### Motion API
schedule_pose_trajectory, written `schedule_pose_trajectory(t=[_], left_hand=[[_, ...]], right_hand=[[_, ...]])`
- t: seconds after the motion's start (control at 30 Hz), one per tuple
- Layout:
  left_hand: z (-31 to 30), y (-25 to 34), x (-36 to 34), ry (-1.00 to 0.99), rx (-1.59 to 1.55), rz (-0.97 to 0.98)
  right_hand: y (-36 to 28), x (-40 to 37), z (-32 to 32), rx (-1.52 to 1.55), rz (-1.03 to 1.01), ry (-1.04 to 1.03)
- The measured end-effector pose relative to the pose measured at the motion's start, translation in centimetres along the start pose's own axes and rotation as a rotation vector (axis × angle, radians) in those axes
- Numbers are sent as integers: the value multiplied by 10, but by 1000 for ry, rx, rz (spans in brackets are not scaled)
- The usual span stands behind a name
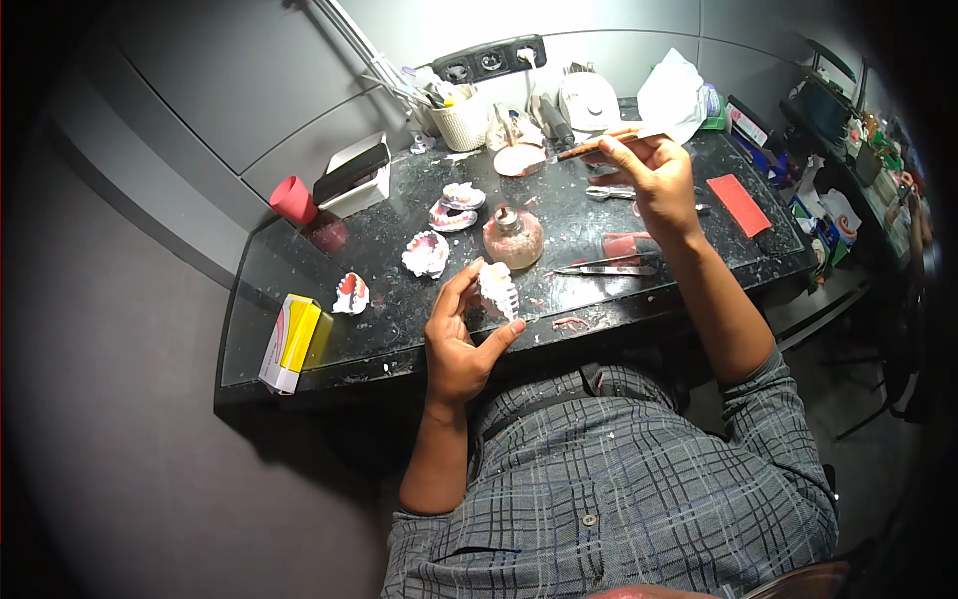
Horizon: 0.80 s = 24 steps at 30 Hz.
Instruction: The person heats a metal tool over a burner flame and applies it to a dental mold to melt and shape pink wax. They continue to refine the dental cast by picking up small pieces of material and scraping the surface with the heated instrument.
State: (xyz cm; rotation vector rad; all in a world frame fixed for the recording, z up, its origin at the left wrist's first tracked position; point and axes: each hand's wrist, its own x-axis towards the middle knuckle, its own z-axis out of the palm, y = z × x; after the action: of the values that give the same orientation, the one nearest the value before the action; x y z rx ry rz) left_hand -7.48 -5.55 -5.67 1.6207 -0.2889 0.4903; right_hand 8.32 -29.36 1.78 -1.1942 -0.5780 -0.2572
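My left hand grips a white plaster dental cast between thumb and fingers, above the front edge of the desk. My right hand is raised over the back of the desk, its fingers closed on a slim brown-handled tool whose dark end points left. Between the hands stands a round glass spirit burner with a metal neck. Left of the burner lie more plaster casts with pink parts: a stacked pair, a single one and a smaller one.
Metal tweezers lie near the front edge by pink scraps. A red wax sheet is at the right. A yellow-and-white box stands front left, a pink cup behind it. Along the back are a pen basket and a white device.
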Motion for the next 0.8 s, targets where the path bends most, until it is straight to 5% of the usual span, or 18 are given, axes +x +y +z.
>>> schedule_pose_trajectory(t=[0.4,0.8], left_hand=[[-1,-3,1,-2,53,38],[-2,-4,0,0,55,40]], right_hand=[[-4,-11,9,130,186,-459],[0,-17,13,182,200,-519]])
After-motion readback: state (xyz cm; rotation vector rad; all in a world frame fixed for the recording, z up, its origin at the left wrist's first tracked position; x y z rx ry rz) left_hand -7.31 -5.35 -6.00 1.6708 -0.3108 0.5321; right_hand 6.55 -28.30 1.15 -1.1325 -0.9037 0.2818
